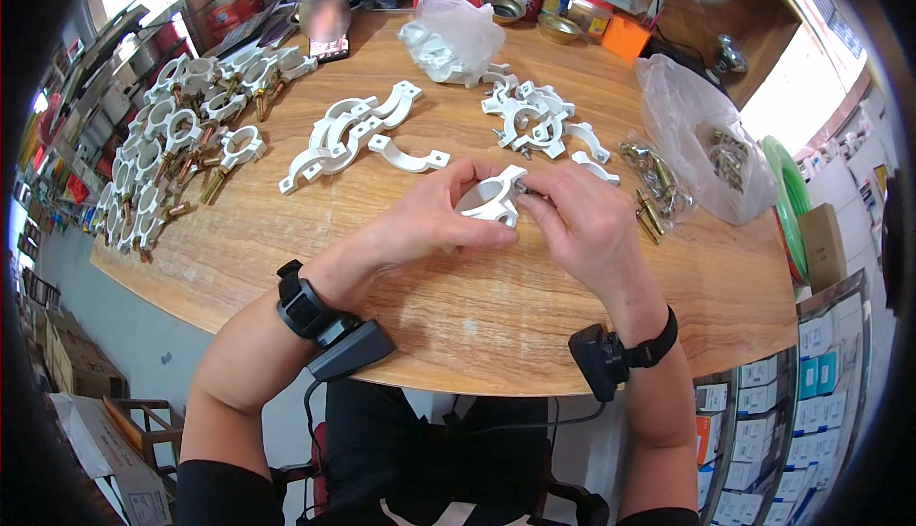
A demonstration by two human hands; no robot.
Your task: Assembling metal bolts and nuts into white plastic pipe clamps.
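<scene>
My left hand (pixel 429 213) holds a white ring-shaped pipe clamp (pixel 495 209) between its fingers and thumb, above the near middle of the table. At the clamp's right ear, the closed fingertips of my right hand (pixel 593 222) pinch a small metal screw (pixel 522 188), mostly hidden by them. Just beyond lie loose white clamp halves (pixel 408 160), several of them nested in a row. Further right is a heap of white clamp parts (pixel 528 117) with small screws among them.
Finished-looking clamps with brass-coloured expansion bolts (pixel 183 132) crowd the table's left side. At right lie loose bolts (pixel 650 219), a small bag of bolts (pixel 660 175) and a larger clear bag (pixel 701 144). A white plastic bag (pixel 453 34) and a phone (pixel 329 47) sit further back.
</scene>
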